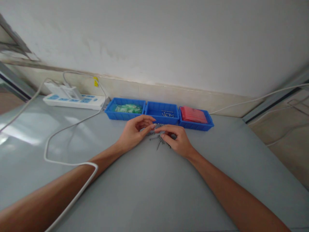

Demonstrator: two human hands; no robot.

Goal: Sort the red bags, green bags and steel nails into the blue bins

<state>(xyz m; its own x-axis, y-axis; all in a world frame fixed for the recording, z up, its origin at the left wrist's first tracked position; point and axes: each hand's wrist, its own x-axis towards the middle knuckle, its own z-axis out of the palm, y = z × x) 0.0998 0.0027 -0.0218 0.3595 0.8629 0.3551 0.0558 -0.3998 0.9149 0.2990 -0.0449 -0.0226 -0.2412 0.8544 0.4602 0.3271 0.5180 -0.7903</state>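
Left hand (134,132): reaching in to the pile, palm turned inward, fingers curling loosely; thumb and index tips standing slightly apart. Not seeing anything pinched between them.
Right hand (178,140): hovering over or touching the right part of the pile, can't tell which; index extending toward the left thumb, thumb bending below it, tips parted, other fingers curling under. Can't tell if anything is sitting under the fingers.
Loose metal fasteners (160,139): lying scattered on the gray tabletop (145,187), between and just under both hands, thin shanks pointing various ways; too small to tell screws from nails.
Left blue bin (118,115): sitting beyond the left hand, holding green-and-white packets (129,108).
Middle blue bin (166,120): sitting just beyond the fingertips of both hands, holding a few metal pieces (167,114) toward its right side.
Right blue bin (196,126): sitting beyond the right hand, holding a red plastic stack (194,115) that is rising above the rim.
Bin row: all three standing side by side, near the wall (169,48).
White power strip (91,102): lying beyond and left of the left hand, carrying white plugs (72,91).
White cable (84,119): winding left of the left hand, crossing over the left forearm.
Yellow tag (96,81): sticking to the wall above the strip.
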